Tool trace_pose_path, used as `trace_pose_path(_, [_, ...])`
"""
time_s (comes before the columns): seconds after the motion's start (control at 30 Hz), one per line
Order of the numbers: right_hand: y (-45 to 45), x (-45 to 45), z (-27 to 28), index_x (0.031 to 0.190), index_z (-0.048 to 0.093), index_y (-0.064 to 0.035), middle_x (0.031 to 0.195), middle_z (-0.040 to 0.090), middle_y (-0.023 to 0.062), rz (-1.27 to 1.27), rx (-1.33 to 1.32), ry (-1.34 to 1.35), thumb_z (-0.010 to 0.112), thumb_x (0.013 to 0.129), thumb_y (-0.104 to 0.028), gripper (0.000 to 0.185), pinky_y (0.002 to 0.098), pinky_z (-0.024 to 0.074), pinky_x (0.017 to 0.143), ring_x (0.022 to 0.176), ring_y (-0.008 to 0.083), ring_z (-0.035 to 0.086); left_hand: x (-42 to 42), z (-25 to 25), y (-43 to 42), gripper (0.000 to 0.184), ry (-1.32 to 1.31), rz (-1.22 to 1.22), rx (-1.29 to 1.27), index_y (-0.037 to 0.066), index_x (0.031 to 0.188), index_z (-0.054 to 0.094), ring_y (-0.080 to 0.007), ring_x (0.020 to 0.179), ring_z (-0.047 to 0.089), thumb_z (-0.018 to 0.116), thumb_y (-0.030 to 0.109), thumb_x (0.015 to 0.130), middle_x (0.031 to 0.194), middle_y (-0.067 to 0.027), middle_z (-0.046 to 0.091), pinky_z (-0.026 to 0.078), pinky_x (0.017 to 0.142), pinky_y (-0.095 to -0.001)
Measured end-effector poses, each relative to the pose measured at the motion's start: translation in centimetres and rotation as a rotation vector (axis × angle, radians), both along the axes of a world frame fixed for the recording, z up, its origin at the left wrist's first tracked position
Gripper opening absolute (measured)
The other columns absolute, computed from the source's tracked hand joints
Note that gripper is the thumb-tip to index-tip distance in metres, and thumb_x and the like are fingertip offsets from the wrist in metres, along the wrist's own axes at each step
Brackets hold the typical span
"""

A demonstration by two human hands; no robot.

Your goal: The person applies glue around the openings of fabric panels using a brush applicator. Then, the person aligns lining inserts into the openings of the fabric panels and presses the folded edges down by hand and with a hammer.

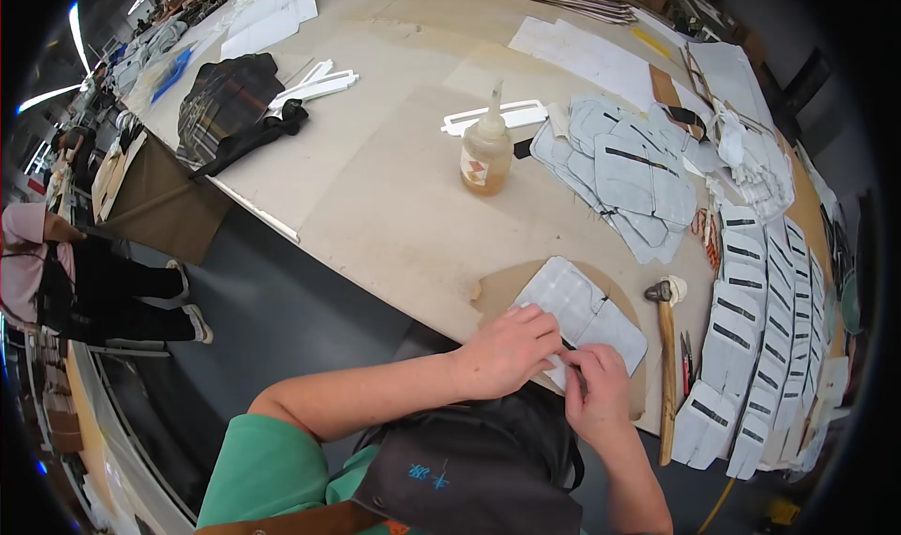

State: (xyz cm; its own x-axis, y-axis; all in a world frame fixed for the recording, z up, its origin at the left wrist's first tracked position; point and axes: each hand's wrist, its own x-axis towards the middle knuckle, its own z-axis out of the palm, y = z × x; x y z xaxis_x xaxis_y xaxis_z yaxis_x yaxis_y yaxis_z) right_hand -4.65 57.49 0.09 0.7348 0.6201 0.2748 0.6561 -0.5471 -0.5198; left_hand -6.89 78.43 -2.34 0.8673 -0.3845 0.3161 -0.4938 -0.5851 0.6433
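A light grey fabric piece (601, 321) with a dark slit lies on a brown board (622, 286) at the table's near edge. My left hand (511, 349) rests over its left side, fingers bent and tips pressed at its near edge. Close beside it, my right hand (599, 391) pinches thumb and forefinger at the same edge. A short dark strip shows between the fingertips; the rest of it is covered. To the right lie a wooden-handled hammer (666, 375) and a slim red-and-black tool (686, 361).
A glue bottle (486, 164) stands mid-table. Beyond the hammer are stacked grey pieces (633, 174) and overlapping rows of slit pieces (737, 319). Dark plaid fabric (225, 103) and white plastic frames (319, 84) lie at the far left. Another person (84, 272) stands beyond the table's left edge.
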Motion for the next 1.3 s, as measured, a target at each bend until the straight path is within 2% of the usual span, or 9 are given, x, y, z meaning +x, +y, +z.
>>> trace_pose_path(0.27, [-0.1,-1.0,0.7,0.103,0.068,-0.004,0.101,0.061,0.0102,-0.007,-0.122,-0.056,0.067,0.078,0.003,0.026,0.042,0.0458,0.079,0.094,0.0313,0.058,0.1,0.1,0.0,0.027,0.003,-0.003,0.004,0.01,0.109,0.063,-0.0274,0.104,0.053,0.074,0.015,0.085,0.107,-0.006,0.056,0.044,0.09,-0.0404])
trace_pose_path(0.33, [-0.9,-0.8,0.2,0.102,0.069,-0.0038,0.102,0.061,0.0094,-0.1,0.035,0.099,0.067,0.078,0.003,0.025,0.041,0.0448,0.08,0.092,0.0301,0.058,0.1,0.2,0.0,0.028,0.01,-0.006,0.007,0.011,0.111,0.063,-0.0271,0.104,0.053,0.073,0.016,0.085,0.107,-0.0057,0.056,0.043,0.09,-0.0399])
trace_pose_path(0.43, [-0.7,-1.1,-0.1,0.104,0.068,-0.0046,0.103,0.061,0.01,-0.093,0.059,0.076,0.069,0.078,0.002,0.026,0.0411,0.0448,0.081,0.092,0.031,0.058,0.0,0.5,-0.1,0.031,0.004,-0.029,0.023,0.013,0.115,0.066,-0.0263,0.103,0.053,0.073,0.015,0.085,0.106,-0.0052,0.056,0.043,0.09,-0.0387])
trace_pose_path(0.57, [-0.8,-1.1,0.6,0.106,0.068,-0.0053,0.104,0.062,0.0103,-0.092,-0.071,-0.02,0.071,0.079,0.001,0.028,0.0418,0.0453,0.082,0.092,0.0323,0.058,0.3,1.2,-0.2,0.022,0.007,-0.043,0.035,0.012,0.106,0.069,-0.0273,0.101,0.054,0.071,0.013,0.085,0.1,-0.006,0.056,0.044,0.091,-0.0402])
trace_pose_path(0.67, [-1.8,-0.8,0.7,0.109,0.067,-0.006,0.104,0.061,0.0099,-0.08,-0.065,0.053,0.072,0.078,0.001,0.032,0.0414,0.0448,0.081,0.092,0.0319,0.058,0.2,1.3,-0.2,0.034,0.033,-0.042,0.048,0.013,0.115,0.069,-0.0274,0.102,0.055,0.074,0.011,0.081,0.106,-0.0054,0.059,0.043,0.089,-0.0401])
trace_pose_path(0.73, [-2.1,-0.7,0.2,0.11,0.067,-0.0063,0.103,0.061,0.0088,-0.075,0.057,0.104,0.071,0.078,0.001,0.033,0.0408,0.0436,0.079,0.092,0.0305,0.058,0.4,1.4,-0.3,0.036,0.034,0.018,0.041,0.012,0.116,0.068,-0.0276,0.101,0.055,0.075,0.009,0.081,0.107,-0.0057,0.06,0.043,0.088,-0.0396])
trace_pose_path(1.0, [-1.9,-1.0,-0.5,0.108,0.069,-0.0085,0.101,0.061,0.0059,-0.074,0.042,0.056,0.07,0.079,0.002,0.031,0.0402,0.0429,0.08,0.093,0.0277,0.058,0.6,1.2,-0.4,0.038,0.055,0.002,0.041,0.011,0.118,0.068,-0.0275,0.099,0.055,0.075,0.007,0.08,0.106,-0.0051,0.061,0.043,0.085,-0.0391])
trace_pose_path(1.1, [-1.9,-0.8,-0.5,0.108,0.07,-0.0083,0.101,0.061,0.0052,-0.077,0.13,0.125,0.069,0.079,0.003,0.031,0.0397,0.0428,0.08,0.094,0.0267,0.058,0.6,1.3,-0.4,0.037,0.065,0.015,0.034,0.012,0.116,0.069,-0.0268,0.098,0.054,0.075,0.007,0.08,0.104,-0.0044,0.06,0.042,0.085,-0.0388])
trace_pose_path(1.3, [-1.4,-1.2,0.6,0.108,0.07,-0.0079,0.104,0.062,0.0048,-0.059,-0.064,0.052,0.071,0.077,0.001,0.032,0.0403,0.0438,0.084,0.095,0.0262,0.059,0.1,0.7,-0.7,0.033,0.0,-0.023,0.09,0.015,0.112,0.072,-0.0246,0.098,0.053,0.075,0.007,0.08,0.1,-0.0026,0.058,0.041,0.083,-0.038])
